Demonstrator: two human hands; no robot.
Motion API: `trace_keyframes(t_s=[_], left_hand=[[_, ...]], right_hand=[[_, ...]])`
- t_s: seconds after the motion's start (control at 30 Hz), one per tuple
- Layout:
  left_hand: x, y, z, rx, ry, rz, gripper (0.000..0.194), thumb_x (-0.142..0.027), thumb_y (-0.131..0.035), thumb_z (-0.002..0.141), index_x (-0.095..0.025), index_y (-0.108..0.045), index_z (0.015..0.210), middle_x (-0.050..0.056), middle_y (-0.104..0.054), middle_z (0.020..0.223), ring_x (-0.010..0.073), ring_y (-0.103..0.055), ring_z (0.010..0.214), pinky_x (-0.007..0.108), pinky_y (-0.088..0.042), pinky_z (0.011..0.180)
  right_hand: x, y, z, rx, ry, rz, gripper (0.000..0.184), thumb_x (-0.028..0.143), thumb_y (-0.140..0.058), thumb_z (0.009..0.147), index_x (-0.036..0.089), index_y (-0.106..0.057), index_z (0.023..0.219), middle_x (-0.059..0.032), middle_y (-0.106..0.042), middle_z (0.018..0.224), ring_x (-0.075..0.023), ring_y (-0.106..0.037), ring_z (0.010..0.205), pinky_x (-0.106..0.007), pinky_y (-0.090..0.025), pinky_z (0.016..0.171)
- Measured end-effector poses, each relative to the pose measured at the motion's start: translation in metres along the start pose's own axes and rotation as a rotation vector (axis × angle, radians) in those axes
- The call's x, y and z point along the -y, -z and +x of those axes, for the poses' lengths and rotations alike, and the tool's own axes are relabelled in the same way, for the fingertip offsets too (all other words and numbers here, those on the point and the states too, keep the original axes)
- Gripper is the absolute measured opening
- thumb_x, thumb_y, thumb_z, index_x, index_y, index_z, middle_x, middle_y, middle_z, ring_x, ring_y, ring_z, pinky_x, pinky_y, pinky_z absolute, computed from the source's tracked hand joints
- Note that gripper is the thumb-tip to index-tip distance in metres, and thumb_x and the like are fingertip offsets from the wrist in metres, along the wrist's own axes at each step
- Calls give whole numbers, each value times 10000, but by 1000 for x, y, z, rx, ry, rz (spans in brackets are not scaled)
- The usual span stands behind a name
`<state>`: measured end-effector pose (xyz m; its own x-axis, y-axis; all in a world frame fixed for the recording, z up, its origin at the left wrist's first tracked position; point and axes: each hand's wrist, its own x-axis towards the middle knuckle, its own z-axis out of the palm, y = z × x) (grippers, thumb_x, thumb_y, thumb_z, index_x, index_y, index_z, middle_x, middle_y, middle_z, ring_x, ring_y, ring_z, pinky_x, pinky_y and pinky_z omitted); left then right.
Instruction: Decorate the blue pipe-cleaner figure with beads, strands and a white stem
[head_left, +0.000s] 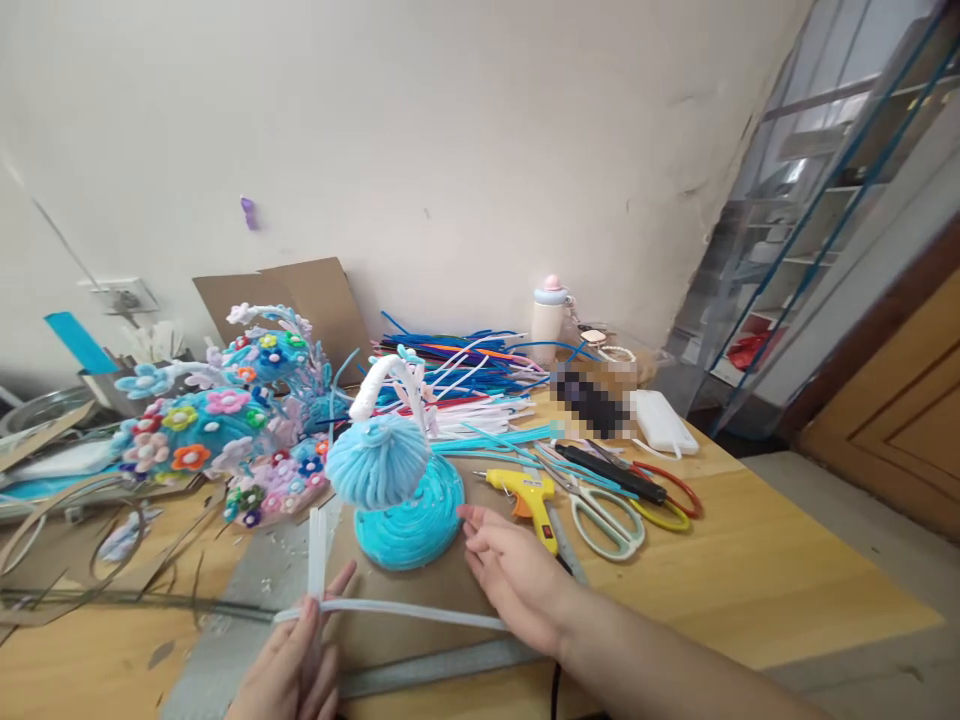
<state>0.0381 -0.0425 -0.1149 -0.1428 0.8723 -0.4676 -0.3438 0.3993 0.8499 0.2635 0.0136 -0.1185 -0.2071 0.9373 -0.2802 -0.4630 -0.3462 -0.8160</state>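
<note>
My left hand (292, 660) pinches pale white pipe cleaners between thumb and fingers. One doubled white pipe cleaner (317, 555) stands up from the grip, while a long white pipe cleaner (412, 610) crosses it and runs sideways to my right hand (517, 575). The right hand's fingers are extended and loosely apart, with fingertips at the edge of a coiled blue base (412, 525). I cannot tell whether they touch it. A fluffy light-blue shade (377, 462) hangs over this base from a curved white stem (375, 385).
Right of the base lie a yellow glue gun (529, 495), scissors (607, 520) and a black-handled tool (611, 472). Colourful pipe cleaners (465, 360) are heaped behind. Flower-covered lamp-like crafts (225, 420) stand left. A bottle (550, 320) and white power bank (664, 422) sit back right.
</note>
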Motion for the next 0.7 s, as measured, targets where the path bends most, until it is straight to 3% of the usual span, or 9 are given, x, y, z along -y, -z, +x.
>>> trace_keyframes(t_s=[0.1,0.23,0.4,0.7], left_hand=[[-5,-3,5,79,40,-96,580,-537,-763,685,-161,-687,1119,-116,-242,398,57,-84,427,174,-235,368],[-5,-10,12,107,59,-150,549,-474,-792,664,-112,-686,1063,-117,-290,416,45,-28,459,157,-189,366],[-4,-13,11,117,76,-156,566,-502,-763,679,-100,-673,1068,-131,-219,396,48,-15,466,146,-176,377],[-5,-8,18,53,-26,-75,584,-528,-765,642,-91,-673,1019,-127,-236,411,37,-46,440,154,-158,358]], right_hand=[[-12,-9,16,-84,52,-20,401,125,-429,598,239,-470,980,-32,-660,975,-194,-621,1016,-405,-459,985],[-14,-13,29,-154,111,-32,455,135,-445,580,249,-402,1018,-36,-601,1094,-203,-575,1079,-395,-427,1003],[-13,-13,27,-117,106,-40,497,125,-469,564,245,-416,1043,-35,-609,1124,-217,-571,1092,-405,-416,1006],[-21,-21,15,-72,74,29,520,149,-481,576,247,-444,1086,-21,-595,1222,-217,-516,1197,-381,-364,1054]])
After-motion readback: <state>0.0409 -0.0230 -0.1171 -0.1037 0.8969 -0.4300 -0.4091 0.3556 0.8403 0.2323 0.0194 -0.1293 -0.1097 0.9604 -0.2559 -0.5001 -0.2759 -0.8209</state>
